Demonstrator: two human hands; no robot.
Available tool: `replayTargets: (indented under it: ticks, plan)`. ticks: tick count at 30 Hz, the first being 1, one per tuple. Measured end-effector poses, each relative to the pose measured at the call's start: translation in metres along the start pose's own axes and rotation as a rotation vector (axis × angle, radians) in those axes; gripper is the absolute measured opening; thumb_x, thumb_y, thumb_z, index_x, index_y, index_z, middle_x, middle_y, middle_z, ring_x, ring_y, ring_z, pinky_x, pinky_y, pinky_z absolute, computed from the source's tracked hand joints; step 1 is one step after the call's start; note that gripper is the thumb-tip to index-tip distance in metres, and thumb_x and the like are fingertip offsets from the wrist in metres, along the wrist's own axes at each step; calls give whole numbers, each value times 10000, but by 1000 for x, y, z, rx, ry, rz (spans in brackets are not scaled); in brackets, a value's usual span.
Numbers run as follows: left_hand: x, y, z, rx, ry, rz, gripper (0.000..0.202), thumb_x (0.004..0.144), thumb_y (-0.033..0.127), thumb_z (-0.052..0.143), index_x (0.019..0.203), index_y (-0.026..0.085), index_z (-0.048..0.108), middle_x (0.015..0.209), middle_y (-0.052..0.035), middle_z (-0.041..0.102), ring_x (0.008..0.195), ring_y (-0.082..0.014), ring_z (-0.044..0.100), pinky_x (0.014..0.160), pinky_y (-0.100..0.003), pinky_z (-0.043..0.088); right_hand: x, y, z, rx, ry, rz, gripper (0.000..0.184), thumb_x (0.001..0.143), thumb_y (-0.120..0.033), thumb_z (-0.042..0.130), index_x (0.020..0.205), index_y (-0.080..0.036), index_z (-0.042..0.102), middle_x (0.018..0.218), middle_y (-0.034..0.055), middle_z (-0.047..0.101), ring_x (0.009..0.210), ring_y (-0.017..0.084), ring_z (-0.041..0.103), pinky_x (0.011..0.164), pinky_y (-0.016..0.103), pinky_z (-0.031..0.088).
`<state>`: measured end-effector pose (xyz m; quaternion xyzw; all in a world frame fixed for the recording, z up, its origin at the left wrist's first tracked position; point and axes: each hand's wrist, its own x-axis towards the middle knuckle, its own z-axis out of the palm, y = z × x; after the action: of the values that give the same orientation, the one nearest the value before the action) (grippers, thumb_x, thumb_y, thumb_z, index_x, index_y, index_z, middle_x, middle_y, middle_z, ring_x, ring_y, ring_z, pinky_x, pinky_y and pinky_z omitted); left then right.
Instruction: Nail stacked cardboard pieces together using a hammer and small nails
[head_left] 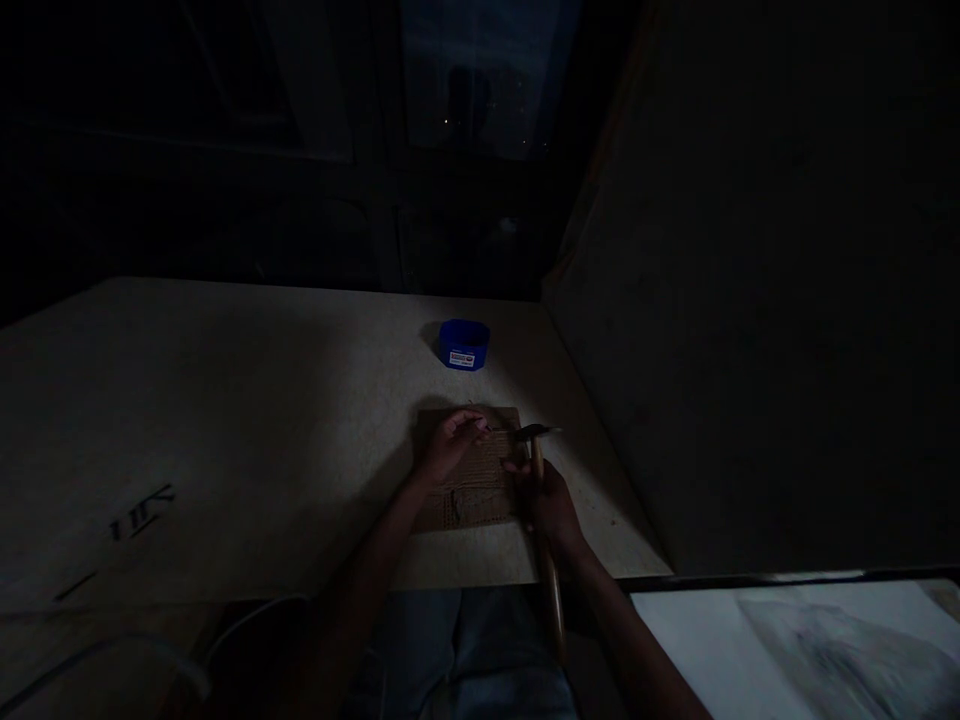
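Observation:
A brown piece of corrugated cardboard [480, 495] lies flat near the front of the table. Over its upper part is my left hand [456, 438], thumb and fingertips pinched together. Something small, thin and dark seems to show at the fingertips, but the dim light hides what it is. My right hand [553, 508] is wrapped around the wooden handle of a hammer [537, 455], at the cardboard's right edge. The hammer's dark metal head is level with my left fingertips and apart from them. Its handle runs down past the table edge.
A blue plastic box [464, 346] with a white label stands beyond the cardboard on the pale table [300, 400]. A dark upright panel [765, 300] bounds the right side. Black marks are on the tabletop at left. A cable [150, 645] hangs at lower left; a pale sheet [750, 650] lies lower right.

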<state>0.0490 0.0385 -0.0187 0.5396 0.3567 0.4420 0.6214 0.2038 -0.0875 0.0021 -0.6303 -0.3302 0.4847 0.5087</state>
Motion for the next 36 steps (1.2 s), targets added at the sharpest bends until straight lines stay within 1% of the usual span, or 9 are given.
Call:
replayTargets:
  ticks: [6,11,15,18,21,24,27,31,36]
  plan:
    - [-2,-1,-4,-42,65,0,494,755,569,737,974,130,686,836,-67,739,729,-153,674,732,-289,540,-3,4,1,-53,9,-43,422,757,-578,680,908,-205,556,1076,104,753,388,60,431,318,211,331]
    - [-5,3,-2,-24,94,20,502,734,550,746,1007,129,723,816,-65,747,711,-159,672,731,-298,552,-2,6,0,-29,28,-60,479,703,-587,739,943,-200,589,992,106,768,412,96,486,318,216,330]
    - [-6,3,-2,50,141,45,493,749,547,724,1028,141,743,815,-73,761,729,-183,692,732,-311,568,-5,5,0,-22,50,-59,498,690,-615,728,927,-205,571,960,96,769,402,92,476,308,216,334]
    - [-7,0,-3,116,110,70,430,759,518,727,1009,169,761,883,-80,779,781,-202,715,767,-324,578,-6,4,1,-28,54,-47,484,691,-612,712,901,-210,546,995,106,766,405,86,475,300,210,331]
    - [-9,-2,-4,148,63,77,396,762,503,733,985,179,772,893,-81,787,803,-214,728,798,-340,581,-6,4,3,9,57,-39,440,667,-539,737,852,-222,495,1067,112,757,414,77,479,297,205,339]
    - [-11,-2,-5,143,53,62,419,771,509,720,1013,171,773,889,-85,791,813,-221,733,811,-345,580,-6,4,2,96,67,-30,430,631,-457,759,814,-234,440,1141,116,741,411,63,467,298,204,341]
    - [-12,-1,-3,174,35,62,397,774,499,715,1010,188,786,962,-81,798,890,-237,735,868,-361,575,-6,3,1,127,100,-20,435,602,-400,777,808,-234,432,1142,119,741,437,66,490,312,195,341]
    - [-14,1,1,218,-11,57,350,781,473,716,997,210,800,1036,-68,795,1007,-265,722,953,-393,553,-7,4,0,148,122,-16,440,592,-372,787,830,-233,444,1131,112,743,461,75,514,325,193,357]
    - [-11,2,2,228,-27,45,301,803,422,697,990,212,804,1035,-66,794,1003,-266,725,962,-407,548,-6,2,0,185,130,-15,444,568,-367,804,803,-233,453,1109,116,749,450,83,521,318,205,349]
